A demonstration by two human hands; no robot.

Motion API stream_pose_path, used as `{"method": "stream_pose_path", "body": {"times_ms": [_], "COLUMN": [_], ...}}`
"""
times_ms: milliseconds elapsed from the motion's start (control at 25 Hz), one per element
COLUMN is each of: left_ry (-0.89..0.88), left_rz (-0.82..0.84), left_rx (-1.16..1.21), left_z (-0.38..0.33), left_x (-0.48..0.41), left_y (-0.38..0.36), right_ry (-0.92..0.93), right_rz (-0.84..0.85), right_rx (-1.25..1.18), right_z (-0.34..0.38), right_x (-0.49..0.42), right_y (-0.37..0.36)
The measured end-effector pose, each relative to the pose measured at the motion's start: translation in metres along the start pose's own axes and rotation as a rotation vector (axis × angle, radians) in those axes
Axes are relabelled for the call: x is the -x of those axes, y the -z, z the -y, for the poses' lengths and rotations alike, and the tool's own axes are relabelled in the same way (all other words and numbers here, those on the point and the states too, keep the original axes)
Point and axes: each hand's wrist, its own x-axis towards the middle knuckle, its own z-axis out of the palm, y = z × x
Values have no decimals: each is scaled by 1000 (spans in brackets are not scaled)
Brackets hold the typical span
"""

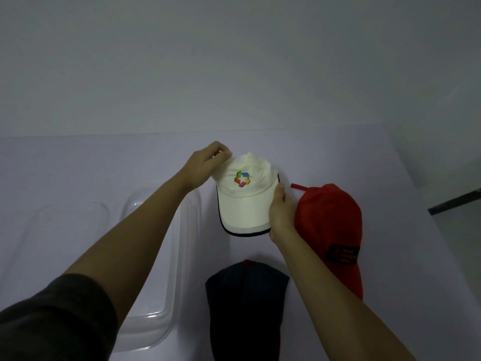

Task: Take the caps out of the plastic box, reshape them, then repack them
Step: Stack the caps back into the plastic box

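A white fabric cap with a multicoloured logo and a dark-edged brim (242, 196) is held just above the pale table (338, 157), to the right of the far end of the clear rectangular plastic box (153, 329). Its crown is pinched at the back by the curled fingers of the left hand (205, 165), while the brim's right edge is gripped by the right hand (279, 212), thumb on top.

All three visible caps are out of the box, so the unpacking appears to be done. A red fabric cap with a dark patch (330, 220) lies further right of the box, and a dark navy cap (244, 303) lies just beside the box's near right side. Reshaping is judged to be under way on the white cap (its crown looks creased); repacking is left.

Much of the box is covered by the left forearm, so it cannot be told whether anything remains inside. A faint transparent shape (65, 230) left of the box may be its lid. The navy cap is cut off by the lower edge, and the patch lettering cannot be read.
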Motion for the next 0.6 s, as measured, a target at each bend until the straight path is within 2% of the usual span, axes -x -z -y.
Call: {"method": "stream_pose_path", "body": {"times_ms": [160,240,360,480,600], "left_ry": [154,127,2,-31,-14], "left_rz": [301,375,332,174,234], "left_rx": [-425,-557,-534,-529,-496], "left_z": [-18,-19,-17,-16,-13], "left_x": [-24,-33,-37,-37,-35], "left_y": [-10,-16,-28,-42,-38], "right_ry": [26,2,-66,-146,-247], "right_rz": [68,92,115,161,239], "right_rx": [126,117,92,63,49], "right_z": [-15,-18,-20,-28,-44], "right_x": [5,5,2,-8,-16], "right_y": [-6,-9,-12,-16,-18]}}
